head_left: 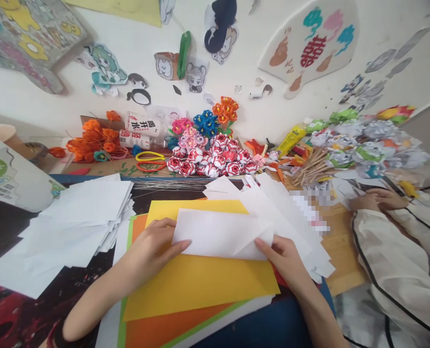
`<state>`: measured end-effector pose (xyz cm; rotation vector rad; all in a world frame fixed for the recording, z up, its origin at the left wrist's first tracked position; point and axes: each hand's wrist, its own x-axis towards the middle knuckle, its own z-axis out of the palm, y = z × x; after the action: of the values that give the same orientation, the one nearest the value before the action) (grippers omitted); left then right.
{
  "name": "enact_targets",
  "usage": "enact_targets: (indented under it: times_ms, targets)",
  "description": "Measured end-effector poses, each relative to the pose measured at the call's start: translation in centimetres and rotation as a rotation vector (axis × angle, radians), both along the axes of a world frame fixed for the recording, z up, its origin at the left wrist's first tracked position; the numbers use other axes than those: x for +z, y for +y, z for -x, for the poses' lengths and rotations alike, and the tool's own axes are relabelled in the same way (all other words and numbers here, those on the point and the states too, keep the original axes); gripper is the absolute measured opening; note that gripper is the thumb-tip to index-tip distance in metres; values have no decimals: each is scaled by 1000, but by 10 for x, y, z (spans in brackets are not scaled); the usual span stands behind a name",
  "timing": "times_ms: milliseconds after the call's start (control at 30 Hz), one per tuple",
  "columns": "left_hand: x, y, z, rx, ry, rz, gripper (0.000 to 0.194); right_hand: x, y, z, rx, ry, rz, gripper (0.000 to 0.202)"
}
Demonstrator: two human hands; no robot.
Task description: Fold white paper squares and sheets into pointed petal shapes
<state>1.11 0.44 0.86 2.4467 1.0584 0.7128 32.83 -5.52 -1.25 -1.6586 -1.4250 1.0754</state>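
Note:
Between my two hands I hold a folded strip of white paper [211, 233], with a slanted fold edge near its right end. My left hand [164, 244] pinches its left end, thumb on the front. At the right end, the thumb of my right hand [278, 256] lies on the front and the fingers go behind. Under the strip lies a yellow sheet [200, 285], on top of an orange sheet [150, 328] and green and white ones. White paper stacks lie to the left [88, 212] and to the right [283, 212].
Red-and-white paper flowers [218, 159], orange flowers [95, 140] and a plastic bottle [142, 139] stand along the wall. Thin wires [175, 184] lie before them. A white tub [15, 179] is at left. At right, another person's hands [378, 199] work near wooden sticks [314, 166].

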Motion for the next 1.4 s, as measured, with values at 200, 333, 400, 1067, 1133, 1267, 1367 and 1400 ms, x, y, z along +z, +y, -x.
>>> enact_targets:
  times_ms: [200, 333, 400, 1067, 1133, 1267, 1367, 1400]
  targets:
    - [-10, -2, -6, 178, 128, -26, 34, -4, 13, 13, -153, -272, -101, 37]
    - [-5, -12, -11, 391, 330, -227, 30, -4, 15, 20, -122, -499, -158, 33]
    - [-3, -20, -16, 426, 356, -330, 40, -4, 15, 22, -105, -538, -194, 31]
    - [-28, -31, -34, -13, 567, -434, 58, -16, -2, 33, 371, -895, -608, 48]
    - [-28, -30, -34, -22, 577, -432, 58, -18, -1, 32, 368, -884, -592, 47]
    - [-29, -27, -33, -47, 565, -444, 62, -17, -2, 30, 321, -863, -614, 43]
    - [-31, -25, -34, -58, 537, -451, 63, -16, -2, 30, 301, -838, -611, 40]
    - [-32, -24, -34, -66, 533, -453, 64, -16, -2, 30, 297, -830, -608, 39]
